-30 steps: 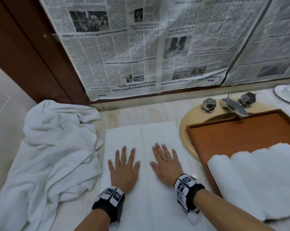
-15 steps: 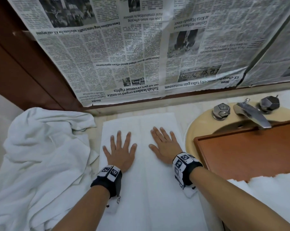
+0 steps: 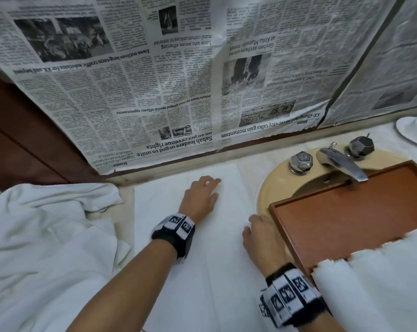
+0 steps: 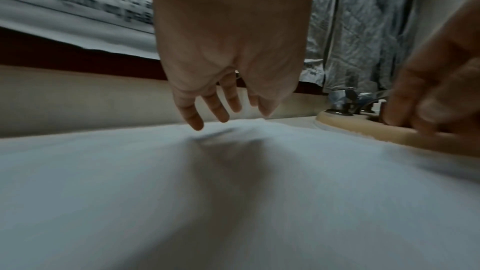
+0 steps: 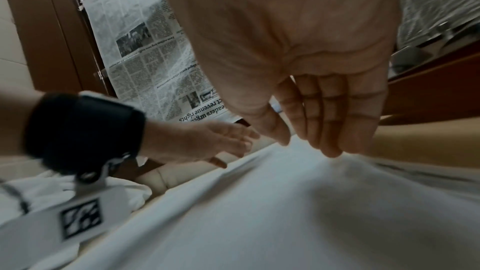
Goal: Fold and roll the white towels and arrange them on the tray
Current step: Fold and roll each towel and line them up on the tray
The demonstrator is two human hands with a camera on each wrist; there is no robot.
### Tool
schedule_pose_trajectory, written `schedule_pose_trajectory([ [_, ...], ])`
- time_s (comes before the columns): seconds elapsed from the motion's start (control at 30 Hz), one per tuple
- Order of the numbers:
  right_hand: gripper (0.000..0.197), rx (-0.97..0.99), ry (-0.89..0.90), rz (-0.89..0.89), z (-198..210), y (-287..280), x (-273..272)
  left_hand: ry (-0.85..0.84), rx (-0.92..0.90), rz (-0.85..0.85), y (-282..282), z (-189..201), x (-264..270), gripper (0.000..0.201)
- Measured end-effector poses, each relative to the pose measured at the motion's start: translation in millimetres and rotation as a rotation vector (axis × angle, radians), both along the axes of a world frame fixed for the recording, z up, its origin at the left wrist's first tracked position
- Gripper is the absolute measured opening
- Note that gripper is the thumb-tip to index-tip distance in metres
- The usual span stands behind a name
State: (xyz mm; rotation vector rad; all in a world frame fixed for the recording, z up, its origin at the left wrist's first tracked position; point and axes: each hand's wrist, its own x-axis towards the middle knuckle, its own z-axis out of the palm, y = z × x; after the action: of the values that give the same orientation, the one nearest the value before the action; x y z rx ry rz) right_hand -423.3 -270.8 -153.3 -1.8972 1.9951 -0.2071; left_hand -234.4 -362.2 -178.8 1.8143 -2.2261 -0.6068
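Change: you are no longer pressing both palms side by side on the middle of the folded towel; your hands are splitting apart, which reads as smoothing giving way to setting up the roll.
Folded towel: it is lying flat on the worktop, between the crumpled towel pile and the wooden tray.
Tray: it is sitting over the sink, already carrying rolled towels at its near end.
Left hand: you are reaching it toward the towel's far edge, fingers loosely extended just over the cloth, gripping nothing.
Right hand: you are drawing it to the towel's right edge beside the tray, fingers straight and together, tips at the cloth, holding nothing.
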Motion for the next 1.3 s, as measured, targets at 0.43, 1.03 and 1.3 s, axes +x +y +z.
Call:
schedule_pose_trajectory([
  [0.43,0.038,-0.03,0.167,-0.083,-30,32,-2,-0.03,0.079,-0.249,-60,-11,-50,0.023],
  [1.03,0.02,-0.102,-0.243,-0.204,-11,32,-17,0.047,0.026,-0.285,-59,-1,-40,0.02],
  [1.3,0.003,-0.138,-0.227,-0.255,9,28,-46,0.146,0.02,-0.203,-62,14,-78,0.016],
])
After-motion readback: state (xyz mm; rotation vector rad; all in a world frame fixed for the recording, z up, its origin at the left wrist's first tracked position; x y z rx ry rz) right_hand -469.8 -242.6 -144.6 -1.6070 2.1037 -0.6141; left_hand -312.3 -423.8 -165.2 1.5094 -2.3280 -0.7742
